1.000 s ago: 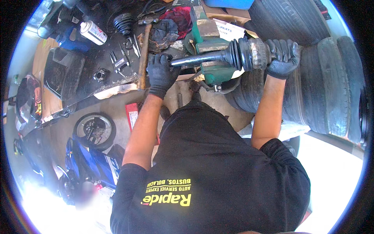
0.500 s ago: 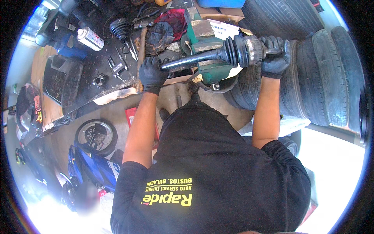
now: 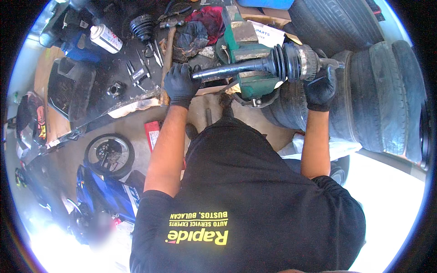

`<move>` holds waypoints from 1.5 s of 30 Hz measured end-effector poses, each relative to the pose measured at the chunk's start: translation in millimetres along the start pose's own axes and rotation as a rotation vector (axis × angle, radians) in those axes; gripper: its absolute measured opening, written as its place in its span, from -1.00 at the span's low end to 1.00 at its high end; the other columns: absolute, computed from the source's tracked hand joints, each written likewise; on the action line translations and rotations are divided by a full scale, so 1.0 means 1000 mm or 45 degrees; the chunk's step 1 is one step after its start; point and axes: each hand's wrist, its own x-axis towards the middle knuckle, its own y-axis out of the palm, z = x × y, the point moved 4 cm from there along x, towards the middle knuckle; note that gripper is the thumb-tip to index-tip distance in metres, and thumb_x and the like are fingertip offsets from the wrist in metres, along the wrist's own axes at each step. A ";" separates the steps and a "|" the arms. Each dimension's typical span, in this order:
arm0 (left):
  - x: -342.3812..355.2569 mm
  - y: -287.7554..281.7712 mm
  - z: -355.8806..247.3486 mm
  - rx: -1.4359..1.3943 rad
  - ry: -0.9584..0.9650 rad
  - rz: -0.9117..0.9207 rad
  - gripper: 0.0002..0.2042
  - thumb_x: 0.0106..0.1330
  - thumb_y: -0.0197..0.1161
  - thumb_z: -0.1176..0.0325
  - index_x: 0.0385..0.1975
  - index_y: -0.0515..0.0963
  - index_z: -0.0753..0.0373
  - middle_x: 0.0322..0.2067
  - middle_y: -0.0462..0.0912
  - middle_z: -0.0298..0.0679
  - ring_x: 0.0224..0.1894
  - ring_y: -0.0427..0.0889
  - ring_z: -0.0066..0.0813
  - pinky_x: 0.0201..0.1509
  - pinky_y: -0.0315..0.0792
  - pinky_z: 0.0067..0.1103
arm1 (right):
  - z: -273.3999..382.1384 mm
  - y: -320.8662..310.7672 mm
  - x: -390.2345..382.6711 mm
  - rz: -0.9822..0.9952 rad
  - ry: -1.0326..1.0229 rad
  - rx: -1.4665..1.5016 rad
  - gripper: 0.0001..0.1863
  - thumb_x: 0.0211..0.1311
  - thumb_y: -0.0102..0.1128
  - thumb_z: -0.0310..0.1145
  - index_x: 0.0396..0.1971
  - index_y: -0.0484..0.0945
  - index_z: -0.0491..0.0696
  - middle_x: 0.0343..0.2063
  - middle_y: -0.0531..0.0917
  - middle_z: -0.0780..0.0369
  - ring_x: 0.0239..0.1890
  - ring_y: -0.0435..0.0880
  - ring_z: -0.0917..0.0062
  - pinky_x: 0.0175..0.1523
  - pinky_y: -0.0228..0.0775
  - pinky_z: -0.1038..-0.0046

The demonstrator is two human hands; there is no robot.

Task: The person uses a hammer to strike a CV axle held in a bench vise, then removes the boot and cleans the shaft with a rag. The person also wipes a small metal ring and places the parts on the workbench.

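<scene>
Metal shaft sideways over a green vise
Left hand clamped round its left end; right hand curled beneath its right-end stub, whether gripping or not I cannot tell

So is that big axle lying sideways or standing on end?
Sideways: the CV axle stretches across the green bench vise, from left hand to right hand.

I see the axle stretched across over the vise, between the left hand and the right hand. Left of the vise, the hammer lies on the table, with the spray can farther left. Tires sit to the right. A wheel is by the floor, in front of the table.
</scene>
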 end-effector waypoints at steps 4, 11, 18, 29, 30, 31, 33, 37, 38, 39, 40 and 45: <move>-0.001 0.005 0.004 0.073 -0.034 0.072 -0.57 -0.02 0.54 0.05 -0.23 0.61 0.15 -0.22 0.68 -0.16 -0.09 0.66 -0.06 -0.03 0.54 -0.19 | 0.007 0.003 -0.002 0.012 -0.044 -0.075 -0.44 0.60 -0.09 -0.12 0.32 0.39 -0.27 0.22 0.58 -0.02 0.28 0.56 0.20 0.42 0.34 0.12; -0.001 0.005 0.004 0.058 -0.025 0.069 -0.58 0.00 0.51 0.06 -0.20 0.65 0.14 -0.19 0.69 -0.17 -0.08 0.67 -0.08 -0.02 0.53 -0.19 | 0.006 -0.016 0.007 0.053 0.010 -0.180 -0.43 0.63 -0.12 -0.11 0.35 0.37 -0.27 0.28 0.55 -0.02 0.35 0.50 0.22 0.50 0.24 0.13; 0.001 0.000 0.000 0.061 0.014 -0.014 -0.68 0.06 0.49 0.06 -0.37 0.62 0.13 -0.29 0.68 -0.18 -0.18 0.68 -0.08 -0.13 0.56 -0.22 | 0.009 -0.022 0.007 -0.141 -0.021 -0.396 -0.58 0.60 -0.07 -0.19 0.18 0.55 -0.19 0.14 0.65 0.09 0.21 0.61 0.34 0.36 0.38 0.23; -0.001 -0.001 0.002 0.026 -0.014 0.010 -0.69 -0.05 0.56 0.12 -0.42 0.58 0.06 -0.28 0.65 -0.18 -0.19 0.66 -0.02 -0.14 0.53 -0.16 | 0.012 0.005 0.007 0.021 -0.070 -0.845 -0.59 0.59 -0.03 -0.22 0.18 0.56 -0.19 0.11 0.68 0.11 0.17 0.62 0.36 0.36 0.38 0.27; -0.001 -0.001 0.002 0.049 0.018 0.012 -0.68 -0.07 0.56 0.13 -0.42 0.57 0.06 -0.27 0.65 -0.18 -0.19 0.66 -0.03 -0.13 0.53 -0.16 | 0.012 0.005 0.007 0.031 -0.080 -0.869 -0.59 0.60 -0.04 -0.22 0.18 0.56 -0.19 0.11 0.68 0.11 0.18 0.62 0.36 0.36 0.38 0.27; -0.002 -0.001 0.001 0.068 0.052 0.014 -0.68 -0.08 0.56 0.14 -0.42 0.57 0.06 -0.27 0.65 -0.18 -0.18 0.66 -0.03 -0.13 0.53 -0.16 | 0.012 0.005 0.007 0.039 -0.093 -0.897 -0.59 0.60 -0.04 -0.23 0.18 0.56 -0.19 0.11 0.67 0.12 0.18 0.62 0.36 0.37 0.38 0.27; -0.001 0.000 0.003 0.032 0.022 0.010 -0.67 -0.13 0.56 0.18 -0.39 0.59 0.08 -0.28 0.65 -0.19 -0.18 0.67 -0.04 -0.12 0.53 -0.16 | 0.012 0.000 0.007 0.001 -0.098 -0.827 -0.60 0.61 -0.07 -0.25 0.16 0.57 -0.20 0.10 0.68 0.11 0.18 0.62 0.38 0.35 0.39 0.28; 0.000 0.004 0.003 0.041 -0.018 0.083 -0.66 0.08 0.48 0.04 -0.34 0.64 0.15 -0.24 0.69 -0.14 -0.13 0.67 -0.04 -0.04 0.53 -0.19 | 0.016 -0.004 0.008 -0.017 -0.224 -0.883 -0.60 0.61 -0.11 -0.26 0.13 0.58 -0.23 0.08 0.69 0.09 0.17 0.63 0.41 0.34 0.40 0.30; 0.000 0.003 0.002 0.033 -0.016 0.049 -0.67 0.08 0.48 0.04 -0.35 0.63 0.16 -0.24 0.69 -0.14 -0.14 0.66 -0.04 -0.05 0.53 -0.18 | 0.015 -0.006 0.008 -0.028 -0.152 -0.857 -0.58 0.61 -0.10 -0.24 0.15 0.57 -0.23 0.09 0.69 0.09 0.17 0.63 0.40 0.36 0.37 0.29; 0.001 0.002 0.001 0.031 -0.017 0.021 -0.67 0.09 0.47 0.05 -0.35 0.63 0.16 -0.25 0.68 -0.14 -0.15 0.66 -0.03 -0.07 0.53 -0.18 | 0.011 -0.006 0.008 0.036 -0.071 -0.626 -0.56 0.62 -0.10 -0.21 0.17 0.56 -0.23 0.10 0.68 0.09 0.17 0.63 0.38 0.38 0.35 0.28; 0.001 0.001 0.000 0.030 -0.030 0.017 -0.68 0.10 0.47 0.06 -0.36 0.62 0.17 -0.26 0.68 -0.13 -0.16 0.66 -0.03 -0.08 0.53 -0.18 | 0.010 -0.008 0.008 0.024 -0.029 -0.563 -0.58 0.62 -0.09 -0.22 0.18 0.55 -0.22 0.11 0.67 0.10 0.17 0.62 0.40 0.37 0.36 0.29; 0.001 -0.003 -0.003 0.041 -0.020 -0.017 -0.68 0.06 0.49 0.11 -0.35 0.59 0.18 -0.29 0.68 -0.13 -0.21 0.66 -0.02 -0.12 0.53 -0.19 | 0.008 -0.012 0.010 -0.041 -0.066 -0.607 -0.53 0.61 -0.08 -0.17 0.19 0.54 -0.24 0.10 0.68 0.09 0.16 0.64 0.37 0.37 0.36 0.29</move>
